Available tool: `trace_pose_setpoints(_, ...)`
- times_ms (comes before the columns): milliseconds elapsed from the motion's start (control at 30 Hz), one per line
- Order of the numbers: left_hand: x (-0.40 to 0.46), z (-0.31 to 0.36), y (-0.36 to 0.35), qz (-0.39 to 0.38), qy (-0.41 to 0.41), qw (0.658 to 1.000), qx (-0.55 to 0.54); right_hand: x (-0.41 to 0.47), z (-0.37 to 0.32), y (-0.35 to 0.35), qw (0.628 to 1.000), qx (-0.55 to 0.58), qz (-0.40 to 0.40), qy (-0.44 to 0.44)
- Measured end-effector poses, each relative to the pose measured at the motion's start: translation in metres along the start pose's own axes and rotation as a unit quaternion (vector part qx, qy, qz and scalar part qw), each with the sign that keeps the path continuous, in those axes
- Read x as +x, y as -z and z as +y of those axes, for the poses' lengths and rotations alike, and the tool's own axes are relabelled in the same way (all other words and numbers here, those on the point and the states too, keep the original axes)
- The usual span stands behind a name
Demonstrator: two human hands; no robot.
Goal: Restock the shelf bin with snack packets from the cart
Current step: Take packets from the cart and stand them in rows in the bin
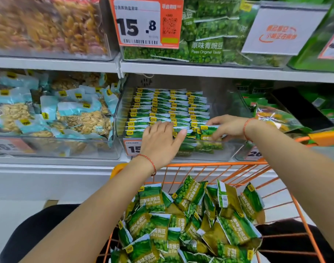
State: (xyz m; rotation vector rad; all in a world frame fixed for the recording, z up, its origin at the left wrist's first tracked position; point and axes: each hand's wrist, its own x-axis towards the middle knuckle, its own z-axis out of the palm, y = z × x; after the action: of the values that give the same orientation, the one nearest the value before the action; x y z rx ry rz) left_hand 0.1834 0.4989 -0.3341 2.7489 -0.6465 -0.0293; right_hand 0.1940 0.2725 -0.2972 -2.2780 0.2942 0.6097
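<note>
A snack aisle in a self-service shop.

White shelves (pixel 219 72) run across the frame, each carrying clear plastic bins (pixel 236 103) filled with small sealed packets: green pea packets (pixel 207 50) at upper centre, pale blue nut packets (pixel 81 114) at middle left, orange-brown snacks (pixel 48 23) at upper left. An orange-bordered price tag (pixel 143 23) at top centre shows "15.8" with a barcode and a QR code, and similar tags sit on the fronts of the lower bins. A white printed sign (pixel 282 31) leans in the bin at upper right. At the bottom of the frame an orange wire cart (pixel 257 173) stands against the shelving, loaded with loose green garlic-flavour pea packets (pixel 181 221).
</note>
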Motion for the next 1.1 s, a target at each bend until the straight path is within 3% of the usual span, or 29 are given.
trace_pose_setpoints(333, -0.001, 0.001, -0.002, 0.009, 0.003, 1.000, 0.019, -0.006, -0.001, -0.011, 0.965, -0.230, 0.080, 0.101)
trace_pose_setpoints(533, -0.002, 0.003, -0.002, 0.010, 0.009, 1.000, 0.027, -0.011, -0.013, -0.011, 0.946, -0.308, 0.049, 0.092)
trace_pose_setpoints(633, -0.002, 0.001, -0.002, 0.013, 0.007, 1.000, 0.027, -0.018, -0.019, -0.007, 0.936, -0.323, 0.093, 0.109)
trace_pose_setpoints(1100, -0.003, 0.002, -0.002, 0.023, 0.004, 0.999, 0.035, -0.006, -0.015, -0.012, 0.956, -0.278, 0.045, 0.080)
